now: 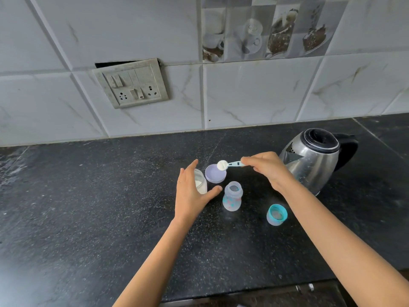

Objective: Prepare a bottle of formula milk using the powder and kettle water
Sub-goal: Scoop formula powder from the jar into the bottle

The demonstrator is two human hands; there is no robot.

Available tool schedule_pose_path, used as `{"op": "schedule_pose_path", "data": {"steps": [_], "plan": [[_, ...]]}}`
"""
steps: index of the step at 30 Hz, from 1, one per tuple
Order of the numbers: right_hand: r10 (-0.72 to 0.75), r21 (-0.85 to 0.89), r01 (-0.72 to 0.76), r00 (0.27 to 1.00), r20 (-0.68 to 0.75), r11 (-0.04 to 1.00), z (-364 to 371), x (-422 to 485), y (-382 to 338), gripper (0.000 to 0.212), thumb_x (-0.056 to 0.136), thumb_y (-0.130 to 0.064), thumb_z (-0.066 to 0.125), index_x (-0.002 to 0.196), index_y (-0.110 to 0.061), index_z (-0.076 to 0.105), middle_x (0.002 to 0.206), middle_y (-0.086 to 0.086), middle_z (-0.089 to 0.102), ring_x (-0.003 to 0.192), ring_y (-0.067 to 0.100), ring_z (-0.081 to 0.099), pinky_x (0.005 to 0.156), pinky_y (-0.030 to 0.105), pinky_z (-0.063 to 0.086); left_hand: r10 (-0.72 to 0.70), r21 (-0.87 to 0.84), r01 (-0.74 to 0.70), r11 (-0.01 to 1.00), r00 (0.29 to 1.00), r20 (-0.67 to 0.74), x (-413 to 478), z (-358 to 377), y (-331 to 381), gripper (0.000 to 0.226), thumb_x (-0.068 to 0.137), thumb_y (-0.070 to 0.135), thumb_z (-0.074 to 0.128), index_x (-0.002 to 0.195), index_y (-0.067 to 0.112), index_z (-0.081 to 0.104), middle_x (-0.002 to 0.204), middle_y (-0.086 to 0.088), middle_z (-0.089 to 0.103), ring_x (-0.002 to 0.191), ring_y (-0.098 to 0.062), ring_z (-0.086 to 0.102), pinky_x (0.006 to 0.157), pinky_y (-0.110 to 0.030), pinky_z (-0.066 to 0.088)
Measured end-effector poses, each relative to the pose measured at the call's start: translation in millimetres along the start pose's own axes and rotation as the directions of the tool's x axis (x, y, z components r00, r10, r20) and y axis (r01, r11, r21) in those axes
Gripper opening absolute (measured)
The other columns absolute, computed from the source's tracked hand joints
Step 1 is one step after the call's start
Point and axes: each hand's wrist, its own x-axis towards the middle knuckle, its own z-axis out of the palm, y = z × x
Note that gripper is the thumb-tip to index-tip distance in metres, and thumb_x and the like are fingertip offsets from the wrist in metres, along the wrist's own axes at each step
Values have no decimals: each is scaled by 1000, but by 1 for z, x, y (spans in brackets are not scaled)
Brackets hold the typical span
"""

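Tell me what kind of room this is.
Most likely a home kitchen: a dark stone countertop against a tiled wall, a steel electric kettle, and a socket plate beside tiles picturing cups and coffee beans.

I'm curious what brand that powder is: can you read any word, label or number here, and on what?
Nothing here can be read.
Scoop handle: dark marks, too small to read.
Bottle: coloured print, too blurred to read.
Kettle, switch plate: no lettering shows.
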Motion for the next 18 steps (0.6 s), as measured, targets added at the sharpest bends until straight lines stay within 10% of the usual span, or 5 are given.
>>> {"op": "schedule_pose_path", "data": {"steps": [6, 10, 14, 18], "plan": [[49, -19, -50, 999, -18, 999, -20, -5, 29, 24, 80, -33, 73, 95, -14, 71, 101, 3, 66, 99, 18, 57, 95, 38, 46, 18, -26, -14, 1000, 990, 142, -18, 35, 14, 90, 73, 40, 82, 145, 23, 31, 136, 17, 40, 124, 1, 36, 98, -15, 27], [26, -92, -26, 1000, -1, 995, -22, -11, 39, 25, 83, -31, 72, 98, -11, 71, 98, 8, 67, 97, 21, 59, 71, 28, 45, -59, -34, 65, 997, 984, 169, -27, 56, 10, 92, 73, 38, 82, 147, 20, 30, 144, 10, 41, 131, -7, 38, 102, -17, 28], [-20, -147, 19, 1000, -5, 989, -21, -13, 44, 17, 81, -29, 72, 80, -12, 72, 101, 21, 68, 101, 32, 60, 87, 44, 49, -195, -66, 208, 976, 967, 163, -30, 69, 1, 96, 70, 40, 83, 148, 20, 31, 150, 5, 40, 137, -12, 37, 109, -26, 32], [-49, -193, 50, 999, 7, 980, -18, -9, 46, 18, 83, -29, 70, 87, -12, 73, 93, 11, 70, 90, 21, 63, 74, 31, 50, -221, -104, 242, 965, 959, 180, -28, 73, 0, 86, 72, 31, 83, 144, 19, 38, 139, 9, 47, 129, -6, 41, 102, -21, 31]]}}
